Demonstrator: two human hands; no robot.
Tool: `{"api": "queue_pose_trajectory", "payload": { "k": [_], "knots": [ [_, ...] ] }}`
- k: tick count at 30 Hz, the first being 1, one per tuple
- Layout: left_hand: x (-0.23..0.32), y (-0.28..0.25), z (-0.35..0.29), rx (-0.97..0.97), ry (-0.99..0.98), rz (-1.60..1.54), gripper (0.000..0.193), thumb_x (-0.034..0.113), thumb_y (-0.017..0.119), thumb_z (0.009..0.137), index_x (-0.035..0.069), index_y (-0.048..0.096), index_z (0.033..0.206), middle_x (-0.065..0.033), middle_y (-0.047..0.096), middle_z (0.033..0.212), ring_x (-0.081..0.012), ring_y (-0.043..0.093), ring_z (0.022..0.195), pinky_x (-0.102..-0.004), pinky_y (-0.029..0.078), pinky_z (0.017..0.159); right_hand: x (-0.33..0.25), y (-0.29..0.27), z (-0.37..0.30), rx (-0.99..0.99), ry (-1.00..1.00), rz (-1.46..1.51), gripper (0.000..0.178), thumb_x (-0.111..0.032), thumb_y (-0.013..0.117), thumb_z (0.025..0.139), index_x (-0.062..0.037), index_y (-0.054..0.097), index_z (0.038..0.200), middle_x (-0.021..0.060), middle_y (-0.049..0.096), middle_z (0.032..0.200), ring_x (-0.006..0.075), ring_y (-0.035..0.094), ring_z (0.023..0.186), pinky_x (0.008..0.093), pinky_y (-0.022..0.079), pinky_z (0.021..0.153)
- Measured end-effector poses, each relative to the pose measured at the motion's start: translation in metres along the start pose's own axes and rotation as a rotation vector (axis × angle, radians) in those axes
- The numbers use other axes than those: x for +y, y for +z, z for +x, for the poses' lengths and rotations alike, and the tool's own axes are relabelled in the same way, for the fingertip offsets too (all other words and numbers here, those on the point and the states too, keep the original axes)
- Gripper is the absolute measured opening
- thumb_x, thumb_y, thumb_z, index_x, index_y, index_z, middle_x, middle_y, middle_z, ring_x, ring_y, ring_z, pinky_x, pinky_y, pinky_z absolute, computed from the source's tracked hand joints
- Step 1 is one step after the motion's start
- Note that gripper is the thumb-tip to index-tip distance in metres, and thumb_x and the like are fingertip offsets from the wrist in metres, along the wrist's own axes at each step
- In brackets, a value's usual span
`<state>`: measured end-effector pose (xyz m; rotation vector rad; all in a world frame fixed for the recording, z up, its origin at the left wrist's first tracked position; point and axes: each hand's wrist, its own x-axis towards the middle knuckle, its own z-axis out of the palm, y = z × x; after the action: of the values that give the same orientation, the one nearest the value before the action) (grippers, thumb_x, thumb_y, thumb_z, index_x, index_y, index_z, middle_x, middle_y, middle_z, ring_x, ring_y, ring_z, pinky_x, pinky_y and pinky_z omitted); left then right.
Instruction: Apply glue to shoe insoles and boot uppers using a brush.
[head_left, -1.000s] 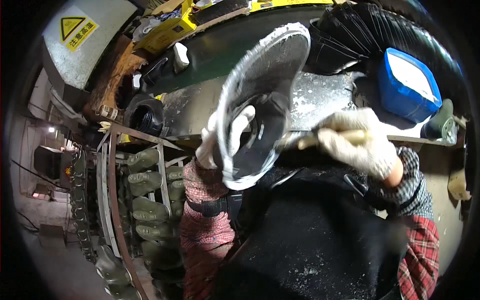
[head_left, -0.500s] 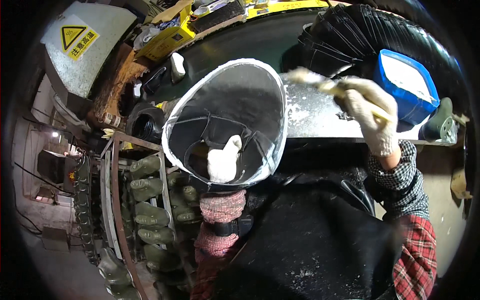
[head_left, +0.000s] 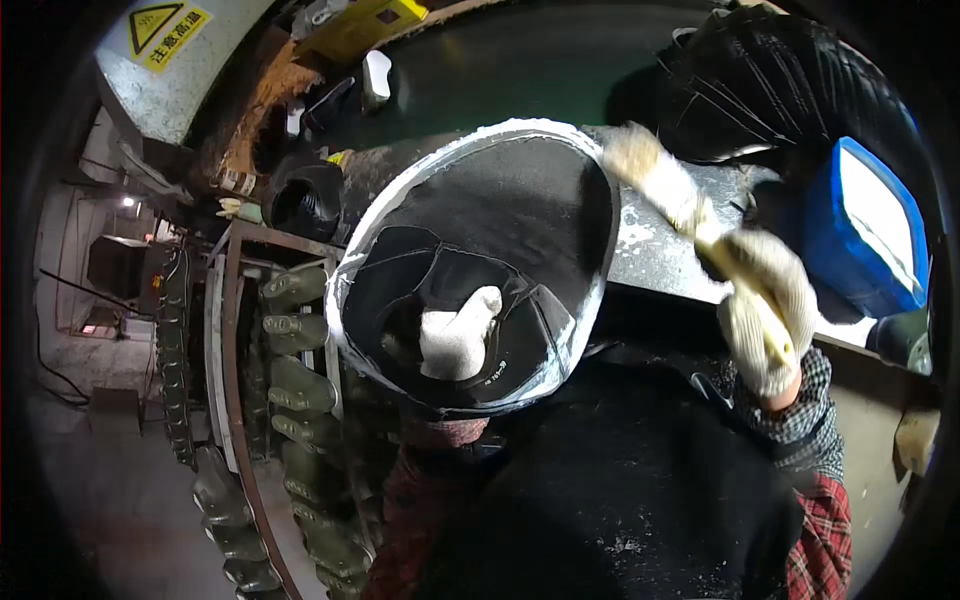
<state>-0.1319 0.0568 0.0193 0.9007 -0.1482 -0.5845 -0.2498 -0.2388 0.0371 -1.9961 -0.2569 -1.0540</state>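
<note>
A wide black fabric tube point(head_left: 530, 200) faces up at me, its rim point(head_left: 352, 240) coated in white paste. Inside its opening shows my left hand point(head_left: 455, 340), in a white glove, thumb raised and the other fingers folded. It seems to grip the fabric from within; the near rim crosses over my wrist. My right hand point(head_left: 765, 305), in a pale knitted glove, is closed around the handle of a brush point(head_left: 665, 185). The brush's white-smeared head meets the tube's rim at upper right, or hovers just over it.
A blue tub point(head_left: 865, 230) of white paste stands at the bench's right, by stacked black pieces point(head_left: 780, 80). Left of me is a metal rack point(head_left: 240, 300) holding several green boot-shaped forms point(head_left: 300, 385). White-topped small pieces point(head_left: 376, 75) lie on the dark bench.
The brush has come down onto or close to the rim's upper right, my right hand lowering with it. The tube has shifted slightly right in view, and the whole view has turned a little.
</note>
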Motion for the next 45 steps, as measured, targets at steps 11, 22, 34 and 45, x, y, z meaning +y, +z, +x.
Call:
{"api": "queue_pose_trajectory", "payload": {
  "k": [11,22,34,45],
  "knots": [
    [0.063,-0.003,0.16,0.019,0.637,1.814,0.032,0.019,0.043,0.101,0.01,0.051,0.13,-0.0179,0.062,0.105,-0.0303,0.061,0.094,-0.0406,0.052,0.082,0.023,-0.006,-0.007,-0.336,0.585,0.2,0.034,-0.01,0.071,0.084,0.0015,0.063,0.115,0.014,0.067,0.103,0.0281,0.063,0.093,0.0371,0.048,0.085],
    [0.076,-0.116,0.099,-0.375,0.057,0.347,0.045,0.02,0.053,0.099,-0.007,0.041,0.132,-0.017,0.065,0.104,-0.023,0.065,0.076,-0.0327,0.057,0.064,0.021,0.042,-0.01,-0.317,0.297,-0.164,0.026,-0.006,0.068,0.083,-0.0001,0.066,0.108,0.0137,0.068,0.099,0.0308,0.065,0.087,0.0384,0.051,0.082],
    [-0.145,-0.386,-0.063,0.009,-0.979,1.594,0.039,0.034,0.055,0.097,0.006,0.061,0.123,-0.0157,0.063,0.122,-0.0293,0.062,0.109,-0.0401,0.049,0.094,0.009,0.202,0.018,-0.538,0.515,0.382,0.031,0.013,0.049,0.092,-0.0088,0.042,0.112,0.0214,0.052,0.113,0.0321,0.058,0.114,0.0479,0.044,0.104],
    [-0.193,-0.539,0.171,0.028,-0.731,1.82,0.04,0.033,0.053,0.098,0.004,0.061,0.123,-0.0156,0.064,0.121,-0.027,0.062,0.109,-0.0383,0.049,0.094,0.041,0.232,0.04,-0.883,0.573,0.314,0.009,-0.003,0.065,0.088,-0.0036,0.062,0.08,0.0064,0.059,0.069,0.0166,0.065,0.063,0.0313,0.051,0.049]
  ]
}}
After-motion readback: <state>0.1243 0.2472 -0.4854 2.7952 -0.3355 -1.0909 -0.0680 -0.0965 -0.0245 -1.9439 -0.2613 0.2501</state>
